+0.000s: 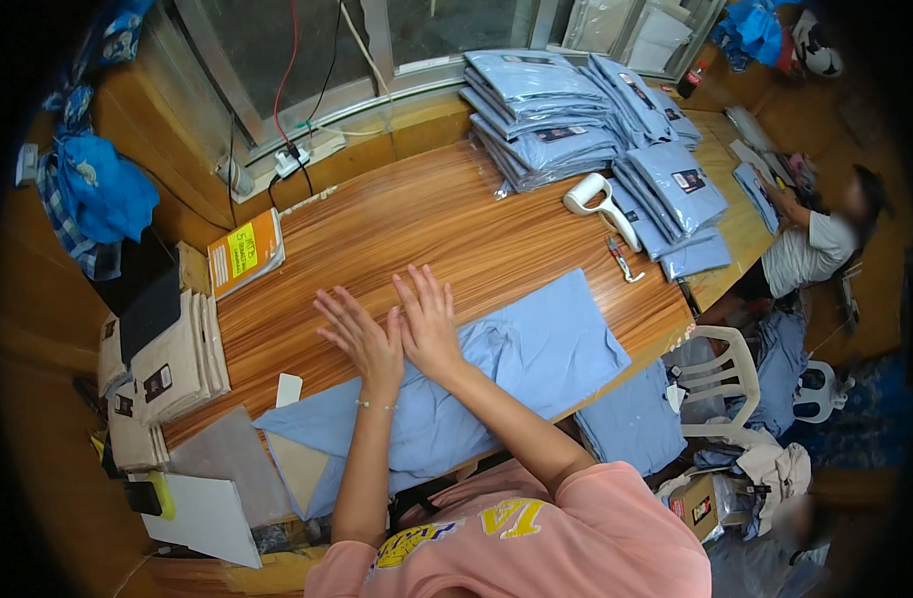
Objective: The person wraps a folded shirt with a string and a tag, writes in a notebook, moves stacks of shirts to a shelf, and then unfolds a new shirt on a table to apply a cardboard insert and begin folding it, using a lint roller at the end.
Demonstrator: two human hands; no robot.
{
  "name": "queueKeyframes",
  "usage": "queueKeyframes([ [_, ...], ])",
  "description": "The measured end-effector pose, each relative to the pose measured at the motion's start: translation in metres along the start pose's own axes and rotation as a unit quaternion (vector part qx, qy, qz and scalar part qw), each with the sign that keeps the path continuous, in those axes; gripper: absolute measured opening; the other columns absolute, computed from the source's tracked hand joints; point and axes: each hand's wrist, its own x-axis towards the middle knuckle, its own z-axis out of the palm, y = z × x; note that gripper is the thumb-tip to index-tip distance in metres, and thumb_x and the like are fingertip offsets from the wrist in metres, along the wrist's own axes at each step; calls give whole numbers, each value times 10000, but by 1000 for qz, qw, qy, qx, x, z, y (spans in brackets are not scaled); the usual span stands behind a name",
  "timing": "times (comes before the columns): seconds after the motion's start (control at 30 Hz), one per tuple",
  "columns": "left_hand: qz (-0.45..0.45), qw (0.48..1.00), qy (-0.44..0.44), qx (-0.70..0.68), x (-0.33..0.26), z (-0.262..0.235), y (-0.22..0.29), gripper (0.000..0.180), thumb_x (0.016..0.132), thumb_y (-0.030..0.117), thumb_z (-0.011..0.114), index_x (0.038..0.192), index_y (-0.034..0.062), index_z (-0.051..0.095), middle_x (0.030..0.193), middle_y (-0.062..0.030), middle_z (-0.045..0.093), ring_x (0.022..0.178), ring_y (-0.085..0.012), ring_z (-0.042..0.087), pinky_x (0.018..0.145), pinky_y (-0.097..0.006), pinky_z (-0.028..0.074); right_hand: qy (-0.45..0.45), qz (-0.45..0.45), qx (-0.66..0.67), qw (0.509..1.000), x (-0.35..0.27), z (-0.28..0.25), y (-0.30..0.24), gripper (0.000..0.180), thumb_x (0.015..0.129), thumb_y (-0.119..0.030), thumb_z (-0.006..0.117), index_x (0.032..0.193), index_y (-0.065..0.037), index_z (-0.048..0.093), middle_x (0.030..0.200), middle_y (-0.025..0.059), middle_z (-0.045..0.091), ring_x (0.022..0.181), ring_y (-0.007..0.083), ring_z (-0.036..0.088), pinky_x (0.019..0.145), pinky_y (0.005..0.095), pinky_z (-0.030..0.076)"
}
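A light blue cloth garment (551, 334) lies spread along the near edge of the wooden table, with wrinkles around its middle. At its left end shows a beige triangular patch (299, 473); whether this is lining or card I cannot tell. My left hand (362, 339), below which a thin bracelet circles the wrist, has its fingers stretched out over the table just beyond the cloth. Close beside it, my right hand (429, 329) is also flat with fingers extended, its heel by the garment's upper edge. Neither hand holds anything.
Stacks of bagged blue garments (541, 110) stand at the back right, near a white tape dispenser (601, 204) and a small red-handled tool (624, 261). Leftward are an orange notebook (247, 254) and bagged beige garments (182, 364). Another person (815, 244) works at far right, beyond a plastic chair (720, 379).
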Motion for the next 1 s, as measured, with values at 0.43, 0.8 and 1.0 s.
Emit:
queueKeyframes([
  [0.43, -22, 996, 16, -81, 14, -8, 33, 738, 913, 338, 402, 1409, -24, -8, 1464, -255, -50, 1361, -387, -61, 1047, -563, -43, 27, 19, -25, 999, 21, 16, 15, 655, 885, -258, 436, 1394, 41, 153, 1463, 217, 135, 1366, 344, 111, 1059, 552, 84],
  [0.8, 26, 997, -8, -70, 13, -52, 27, 679, 915, 283, 415, 1416, -1, 55, 1479, -209, 24, 1370, -359, -14, 1066, -538, 8, 30, -11, -46, 998, 25, -35, -1, 588, 872, -236, 479, 1367, 5, 275, 1412, 213, 271, 1321, 349, 237, 1057, 505, 176],
  [1.0, -128, 941, -207, -236, -39, -79, -30, 298, 859, 258, 564, 1008, 2, 603, 921, -123, 652, 822, -263, 617, 743, -313, 478, -108, 154, 24, 982, -1, -111, 90, 216, 805, -198, 602, 927, -22, 625, 875, 158, 632, 812, 312, 598, 708, 372, 464],
])
